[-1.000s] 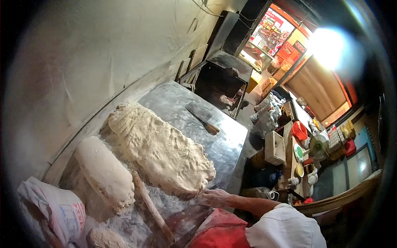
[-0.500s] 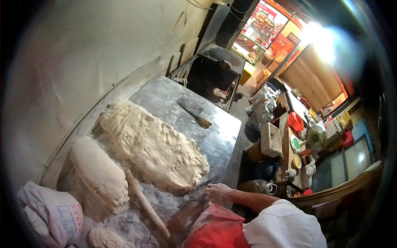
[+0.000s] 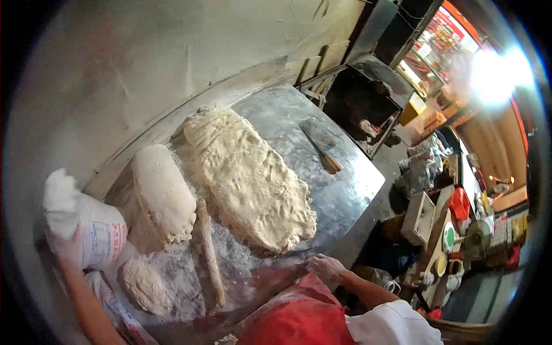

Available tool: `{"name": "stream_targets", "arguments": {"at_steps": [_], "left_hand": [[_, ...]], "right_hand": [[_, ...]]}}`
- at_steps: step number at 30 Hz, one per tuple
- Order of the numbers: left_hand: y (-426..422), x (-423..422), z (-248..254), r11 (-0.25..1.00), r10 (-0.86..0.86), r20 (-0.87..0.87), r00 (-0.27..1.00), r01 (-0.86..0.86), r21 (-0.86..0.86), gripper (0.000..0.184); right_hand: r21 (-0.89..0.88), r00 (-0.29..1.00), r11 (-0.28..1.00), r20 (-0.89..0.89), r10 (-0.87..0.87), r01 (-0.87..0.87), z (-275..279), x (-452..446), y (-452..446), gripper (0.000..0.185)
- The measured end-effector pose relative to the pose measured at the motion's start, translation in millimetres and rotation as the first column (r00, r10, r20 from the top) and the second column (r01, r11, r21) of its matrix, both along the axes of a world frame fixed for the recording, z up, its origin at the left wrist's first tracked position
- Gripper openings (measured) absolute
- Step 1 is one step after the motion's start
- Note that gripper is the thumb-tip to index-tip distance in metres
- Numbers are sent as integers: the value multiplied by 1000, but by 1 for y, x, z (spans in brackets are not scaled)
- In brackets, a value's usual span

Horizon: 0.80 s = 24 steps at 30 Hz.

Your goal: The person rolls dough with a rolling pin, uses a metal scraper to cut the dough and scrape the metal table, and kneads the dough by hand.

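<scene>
My left hand point(image 3: 64, 238) is at the white flour sack point(image 3: 106, 236) on the left, beside a flour-white mass at the sack's top. Blur and white powder obscure its fingers. My right hand point(image 3: 326, 268), dusted with flour, rests by the table's near edge with loosely extended fingers and nothing visible in it. In front of it lies a large slab of dough point(image 3: 247, 178). A smooth dough log point(image 3: 164, 192) lies to the slab's left, and a small dough lump point(image 3: 145, 286) sits nearer me. Between them is a floury rolling pin point(image 3: 210, 253).
A flat-bladed tool with a wooden handle point(image 3: 329, 163) lies on the metal tabletop point(image 3: 276, 112). The wall point(image 3: 161, 75) runs along the table's far left side. To the right are a white crate point(image 3: 418, 218) and a cluttered counter with a fan point(image 3: 478, 236).
The camera view has shifted, moving the table scene up and partly right. My left arm has entered at lower left and reached the flour sack. My right hand stays by the table edge.
</scene>
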State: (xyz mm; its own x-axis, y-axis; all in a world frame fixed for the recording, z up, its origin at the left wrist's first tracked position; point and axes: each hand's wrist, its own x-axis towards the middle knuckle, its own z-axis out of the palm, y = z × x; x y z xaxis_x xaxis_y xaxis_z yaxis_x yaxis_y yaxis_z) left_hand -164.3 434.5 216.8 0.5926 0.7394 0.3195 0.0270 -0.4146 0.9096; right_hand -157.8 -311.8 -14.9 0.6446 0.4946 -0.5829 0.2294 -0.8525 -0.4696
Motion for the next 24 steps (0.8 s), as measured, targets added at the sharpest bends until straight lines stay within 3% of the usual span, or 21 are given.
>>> {"name": "stream_targets", "arguments": {"at_steps": [1, 3, 6, 8, 9, 10, 12, 13, 15, 18, 20, 22, 24], "left_hand": [[-35, 25, -7, 987, -102, 24, 995, 104, -120, 18], [-111, 77, -37, 866, -277, 58, 959, 275, -418, 18], [-227, 147, -114, 404, -413, 148, 899, 327, -854, 19], [-285, 185, -170, 130, -369, 181, 912, 243, -961, 19], [-314, 198, -157, 86, -511, 440, 738, 553, -829, 26], [-306, 238, -199, 137, -354, 156, 922, 217, -967, 28], [-299, 281, -213, 157, -425, 181, 887, 269, -950, 28], [-294, 296, -215, 176, -459, 173, 871, 281, -944, 28], [-296, 309, -224, 198, -510, 125, 851, 258, -946, 28], [-323, 268, -267, 133, -627, 63, 776, 186, -974, 28], [-425, 256, -148, 656, -539, -507, 673, -41, -753, 29], [-408, 210, -238, 683, -569, -618, 543, -106, -722, 37], [-350, 174, -327, 674, -532, -635, 561, -173, -718, 48]], "right_hand": [[36, 996, 996, -42, -77, 79, 11, 7, -3, 41], [79, 999, 996, 5, -34, 34, 10, 19, -18, 38], [151, 997, 988, 78, 21, -33, 35, 52, -42, 36], [166, 995, 986, 100, 11, -27, 33, 74, -73, 38], [105, 994, 994, 99, -51, 41, 21, 81, -92, 37], [102, 994, 994, 102, -41, 31, 18, 100, -113, 37], [121, 944, 972, 290, 158, -200, 21, 117, -154, 34], [-11, 979, 981, 58, -193, 194, 54, 135, -141, 34], [-63, 972, 970, 2, -236, 235, 52, 155, -162, 35], [-65, 961, 959, -27, -276, 274, 32, 175, -182, 36], [-29, 956, 959, -66, -284, 283, 24, 183, -186, 36], [-7, 963, 970, -115, -243, 244, 20, 189, -187, 40], [6, 967, 979, -157, -200, 203, 19, 195, -185, 45]]}}
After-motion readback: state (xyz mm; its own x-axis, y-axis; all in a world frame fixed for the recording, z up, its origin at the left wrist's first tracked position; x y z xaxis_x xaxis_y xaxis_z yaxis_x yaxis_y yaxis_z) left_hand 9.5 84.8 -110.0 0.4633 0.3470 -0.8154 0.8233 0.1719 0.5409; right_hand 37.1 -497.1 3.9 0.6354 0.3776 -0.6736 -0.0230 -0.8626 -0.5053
